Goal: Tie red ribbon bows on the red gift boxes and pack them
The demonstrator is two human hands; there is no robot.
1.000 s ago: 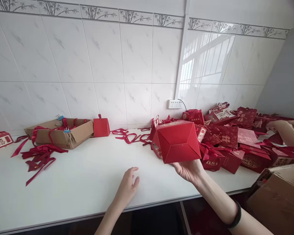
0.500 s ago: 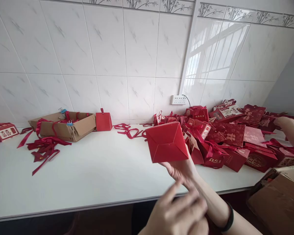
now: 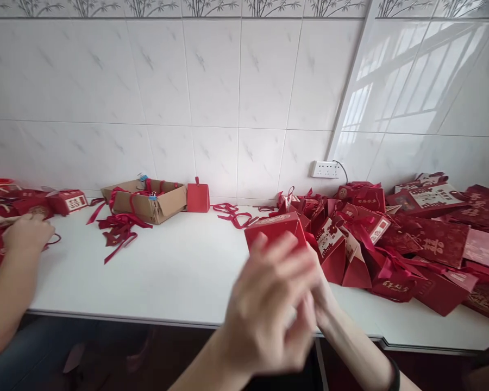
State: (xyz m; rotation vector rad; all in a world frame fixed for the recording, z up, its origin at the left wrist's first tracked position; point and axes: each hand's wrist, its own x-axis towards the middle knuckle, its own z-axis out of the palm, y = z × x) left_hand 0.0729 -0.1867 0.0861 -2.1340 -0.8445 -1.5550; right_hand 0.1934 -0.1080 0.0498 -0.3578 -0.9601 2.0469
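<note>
A red gift box (image 3: 275,231) with a printed pattern on its top is held up above the table in my right hand (image 3: 320,288), which grips it from its right side. A black band is round my right wrist. My left hand (image 3: 269,304) is in front of the box and hides much of it. Motion blurs this hand, but its fingers look spread and nothing shows in them. Whether it touches the box I cannot tell. Close by on the right lies a heap of red gift boxes (image 3: 427,239) with ribbons.
A cardboard box (image 3: 163,209) with ribbons and blue clips stands at the back left. Loose ribbons (image 3: 120,228) hang in front of it. A small red box (image 3: 198,197) stands beside it. At the far left another person's hand (image 3: 28,239) is among red boxes. A socket strip (image 3: 325,169) is on the wall.
The view has swung right to left, bringing another person's arm into sight at the left. The red box has tipped from showing its underside to showing its top. My left hand has risen in front of it.
</note>
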